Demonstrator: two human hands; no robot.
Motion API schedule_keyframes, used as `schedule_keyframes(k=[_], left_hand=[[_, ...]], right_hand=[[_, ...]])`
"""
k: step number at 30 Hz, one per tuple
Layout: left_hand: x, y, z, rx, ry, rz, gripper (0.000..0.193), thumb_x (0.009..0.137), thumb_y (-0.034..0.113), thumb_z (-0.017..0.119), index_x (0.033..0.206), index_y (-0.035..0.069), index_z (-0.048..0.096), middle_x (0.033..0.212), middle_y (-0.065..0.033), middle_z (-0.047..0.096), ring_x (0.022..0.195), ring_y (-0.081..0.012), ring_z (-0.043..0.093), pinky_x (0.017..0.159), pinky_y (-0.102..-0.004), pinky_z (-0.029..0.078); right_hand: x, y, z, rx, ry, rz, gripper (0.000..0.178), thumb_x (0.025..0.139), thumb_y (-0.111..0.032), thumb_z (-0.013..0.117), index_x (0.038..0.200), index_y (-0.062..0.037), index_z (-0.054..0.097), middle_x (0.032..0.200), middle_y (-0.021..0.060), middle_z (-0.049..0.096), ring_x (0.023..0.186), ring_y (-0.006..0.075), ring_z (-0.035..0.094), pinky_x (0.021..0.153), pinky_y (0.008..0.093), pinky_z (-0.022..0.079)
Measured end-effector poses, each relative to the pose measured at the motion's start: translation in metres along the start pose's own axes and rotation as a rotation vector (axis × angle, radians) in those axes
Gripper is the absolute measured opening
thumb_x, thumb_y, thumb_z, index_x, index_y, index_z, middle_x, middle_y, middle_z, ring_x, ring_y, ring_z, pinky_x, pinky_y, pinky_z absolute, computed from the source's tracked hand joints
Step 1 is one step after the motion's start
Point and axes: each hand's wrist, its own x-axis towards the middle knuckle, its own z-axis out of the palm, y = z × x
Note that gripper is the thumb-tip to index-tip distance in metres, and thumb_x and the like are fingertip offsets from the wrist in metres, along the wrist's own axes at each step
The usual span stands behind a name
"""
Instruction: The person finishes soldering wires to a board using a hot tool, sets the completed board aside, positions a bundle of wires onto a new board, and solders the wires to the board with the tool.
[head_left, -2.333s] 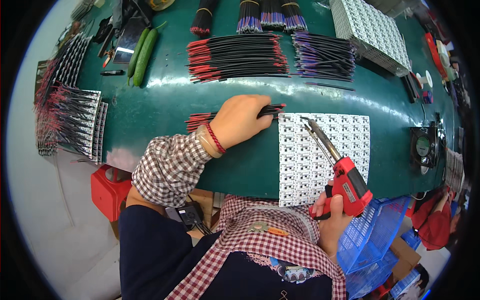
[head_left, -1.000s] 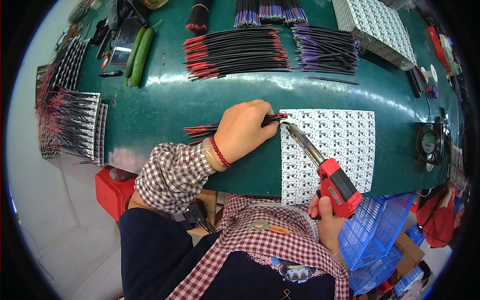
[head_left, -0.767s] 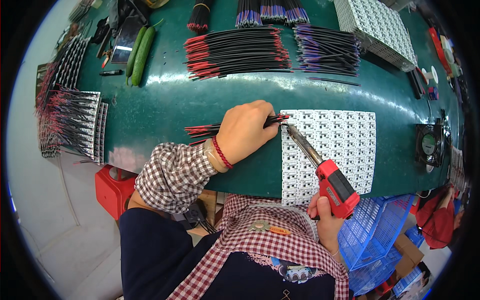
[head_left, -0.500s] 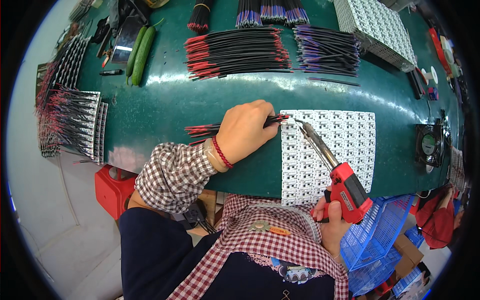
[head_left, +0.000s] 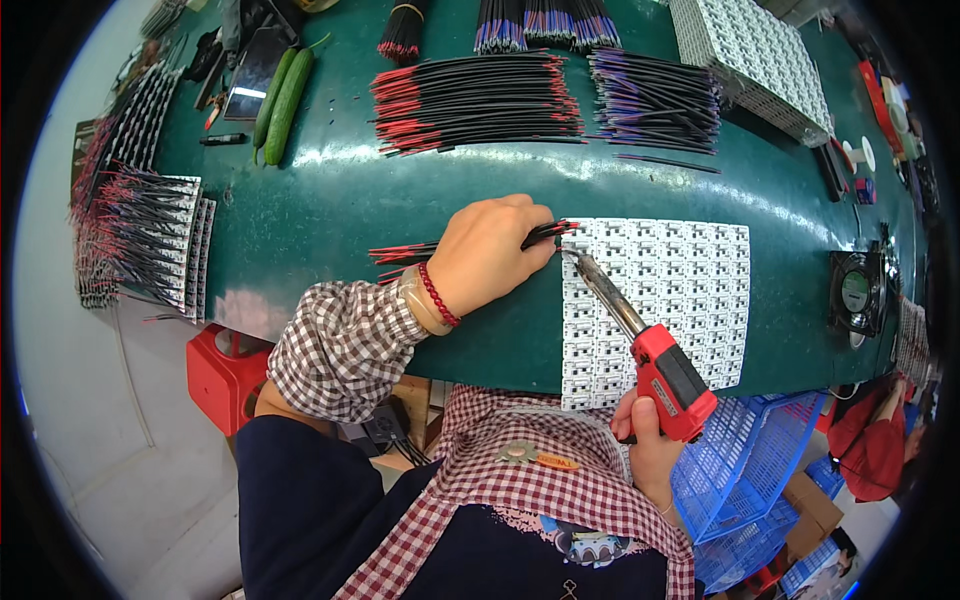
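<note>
Working on a green counter (head_left: 300, 220) spread across most of the frame. Lying flat right of centre: a white panel (head_left: 670, 290) of small boards, down to the counter's near edge. At upper centre, set out in a row, loose black wires (head_left: 475, 105) with red ends, presumably supply. Right of centre, over the panel, a red soldering gun (head_left: 672, 380), angled up and to the left. Gripped by its handle in the right hand (head_left: 650, 445), closed firmly around it. Clamped in the left hand (head_left: 490, 245), mid-frame: a wire bundle (head_left: 550, 231), pointing toward the panel's upper left corner. Just below that corner, at the panel's left edge: the gun's tip (head_left: 582, 262). Cannot tell whether touching; too small.

Judged as soldering one wire end to the panel's edge. Seems to call next for steadying the wire, heating briefly, then lifting clear before feeding another end.
</note>
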Motion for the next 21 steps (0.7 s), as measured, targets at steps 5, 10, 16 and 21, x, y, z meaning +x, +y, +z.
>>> schedule_keyframes(k=[5,10,16,21], left_hand=[[0.0,0.004,-0.004,0.03,-0.026,-0.023,0.017,0.077,0.017,0.064,0.088,0.003,0.065,0.08,-0.0115,0.06,0.074,-0.0323,0.06,0.066,-0.0411,0.047],[-0.002,0.001,0.002,0.018,0.024,0.037,0.019,0.079,0.015,0.064,0.088,-0.001,0.06,0.079,-0.0139,0.058,0.07,-0.0352,0.058,0.063,-0.0405,0.045],[-0.006,-0.002,-0.008,-0.087,0.051,0.045,0.022,0.08,0.012,0.065,0.094,0.0,0.052,0.079,-0.0161,0.059,0.071,-0.0338,0.059,0.063,-0.0371,0.046],[-0.014,0.018,-0.011,-0.155,0.181,0.106,0.019,0.078,0.009,0.065,0.089,0.0,0.054,0.079,-0.0178,0.06,0.069,-0.0321,0.06,0.061,-0.0367,0.046]], right_hand=[[-0.003,0.003,0.002,0.204,0.099,-0.121,0.041,0.092,-0.031,0.055,0.115,0.0021,0.047,0.069,0.0089,0.055,0.051,0.0122,0.047,0.052,0.0276,0.044],[-0.007,0.002,-0.001,0.23,0.119,-0.112,0.045,0.093,-0.032,0.054,0.121,0.0021,0.044,0.071,0.0099,0.055,0.053,0.0126,0.047,0.053,0.0295,0.045],[-0.015,0.003,-0.003,0.271,0.193,-0.139,0.047,0.092,-0.035,0.054,0.119,0.0029,0.045,0.07,0.0094,0.054,0.052,0.0126,0.046,0.052,0.0296,0.044],[-0.022,0.004,-0.007,0.305,0.226,-0.22,0.046,0.092,-0.034,0.053,0.117,0.0039,0.046,0.066,0.0082,0.052,0.049,0.0118,0.044,0.048,0.0275,0.043]])
